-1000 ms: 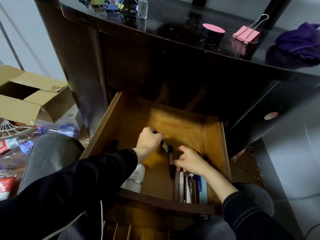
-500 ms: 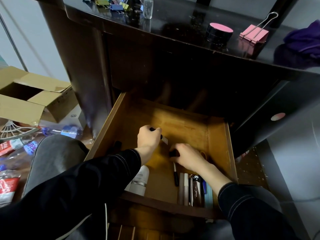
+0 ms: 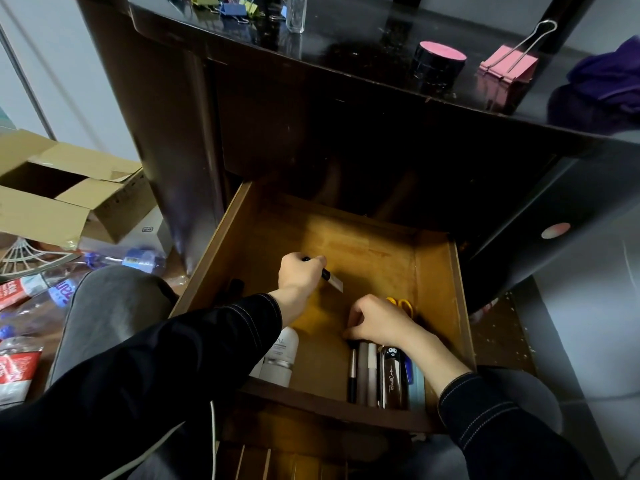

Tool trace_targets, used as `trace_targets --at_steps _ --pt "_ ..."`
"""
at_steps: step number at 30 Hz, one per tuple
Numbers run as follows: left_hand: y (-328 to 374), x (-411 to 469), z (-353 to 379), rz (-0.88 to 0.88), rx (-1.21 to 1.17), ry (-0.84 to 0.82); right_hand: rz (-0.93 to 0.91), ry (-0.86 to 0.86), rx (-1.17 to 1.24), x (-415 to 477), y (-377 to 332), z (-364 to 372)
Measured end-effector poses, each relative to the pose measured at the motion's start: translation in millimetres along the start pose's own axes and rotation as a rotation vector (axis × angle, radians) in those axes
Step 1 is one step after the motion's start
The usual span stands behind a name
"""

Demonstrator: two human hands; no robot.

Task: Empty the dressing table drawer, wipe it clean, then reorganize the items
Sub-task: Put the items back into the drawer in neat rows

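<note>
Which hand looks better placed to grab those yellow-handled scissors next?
Probably the right hand: it sits just beside the yellow-handled scissors, while the left hand grips a slim black stick.

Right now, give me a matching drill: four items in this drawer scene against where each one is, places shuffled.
1 white bottle
2 yellow scissors
3 pink binder clip
4 black-and-white stick

A on the tabletop
B gripped in the left hand
C at the drawer front, by the left sleeve
D in the drawer, just beyond the right hand

Pairs: 1-C, 2-D, 3-A, 4-B
</note>
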State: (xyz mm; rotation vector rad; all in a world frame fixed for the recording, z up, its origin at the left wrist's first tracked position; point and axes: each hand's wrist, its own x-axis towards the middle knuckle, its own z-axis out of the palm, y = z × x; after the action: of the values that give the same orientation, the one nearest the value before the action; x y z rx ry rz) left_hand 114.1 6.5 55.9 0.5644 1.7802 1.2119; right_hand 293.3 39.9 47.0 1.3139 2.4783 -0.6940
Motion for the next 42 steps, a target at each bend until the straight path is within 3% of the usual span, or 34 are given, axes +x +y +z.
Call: trace_targets --at_steps 11,19,23,27,35,42 --pt "0 -4 0 0.042 0.000 -0.050 -0.012 -0.030 0.065 -2 0 2" --pt "4 -8 0 0.074 -0.004 -0.032 0.100 0.138 0.104 -1 2 -2" --pt "8 -9 1 -0.001 0.011 -0.115 0.088 0.380 0.462 -3 1 -14" --pt "7 -15 6 0.051 0.192 -0.254 -0.028 0.186 0.707 -8 -11 -19" --pt "-3 -22 9 0.160 0.504 -0.404 -0.040 0.031 0.543 -5 -9 -12" --pt "-15 -26 11 0.248 0.843 -0.506 0.111 0.231 0.216 -7 7 -14"
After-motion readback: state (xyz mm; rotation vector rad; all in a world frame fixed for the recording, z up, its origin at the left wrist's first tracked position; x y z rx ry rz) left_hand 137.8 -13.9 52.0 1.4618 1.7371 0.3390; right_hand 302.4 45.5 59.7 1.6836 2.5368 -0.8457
